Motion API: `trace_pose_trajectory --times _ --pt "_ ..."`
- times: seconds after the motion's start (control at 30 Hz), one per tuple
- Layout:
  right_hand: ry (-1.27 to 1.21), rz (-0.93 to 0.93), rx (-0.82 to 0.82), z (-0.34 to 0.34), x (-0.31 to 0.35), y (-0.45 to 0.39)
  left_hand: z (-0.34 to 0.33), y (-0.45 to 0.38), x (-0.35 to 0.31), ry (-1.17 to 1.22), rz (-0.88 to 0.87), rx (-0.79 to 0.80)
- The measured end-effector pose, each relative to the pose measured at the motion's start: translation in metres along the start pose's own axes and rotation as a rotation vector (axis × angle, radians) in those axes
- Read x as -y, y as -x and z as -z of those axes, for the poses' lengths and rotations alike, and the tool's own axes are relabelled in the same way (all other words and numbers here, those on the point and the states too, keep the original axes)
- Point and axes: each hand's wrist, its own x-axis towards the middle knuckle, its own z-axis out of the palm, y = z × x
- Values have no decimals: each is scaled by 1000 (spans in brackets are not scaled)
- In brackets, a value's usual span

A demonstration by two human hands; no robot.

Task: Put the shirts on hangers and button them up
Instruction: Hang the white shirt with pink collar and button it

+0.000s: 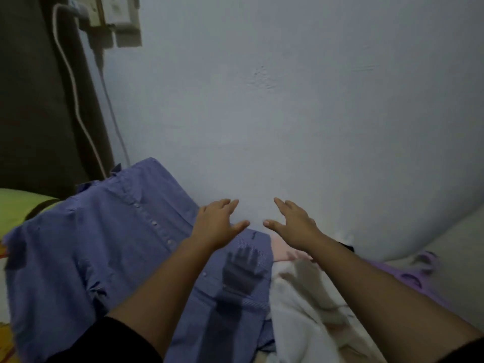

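Plain blue wall [288,100] up top, plug and cords [78,82] at 11 o'clock. Blue shirt [86,247] spread flat at 8 o'clock, buttoned. Left hand [216,224] and right hand [294,224] hovering mid-frame, fingers straight and loosely spread, holding nothing. White shirt [306,320] at 5 o'clock, purple hanger [416,273] at 4.

wall [288,100] pale blue | socket [115,17] upper left | cable [76,100] hanging | pillow [18,205] green
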Motion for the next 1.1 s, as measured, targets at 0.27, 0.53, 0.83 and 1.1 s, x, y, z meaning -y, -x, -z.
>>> trace_pose_trajectory --times 0.27,0.53,0.83,1.1 --pt "-18 -146 20 6 -100 29 -62 -7 -60 83 -122 190" --pt "-63 -223 75 -27 -169 25 -123 -11 -78 79 -122 309" --pt "-148 -269 167 -82 -222 1 -194 -33 -92 162 -112 410" --pt "-185 -271 148 -110 -251 -20 -233 -48 -97 296 -109 381"
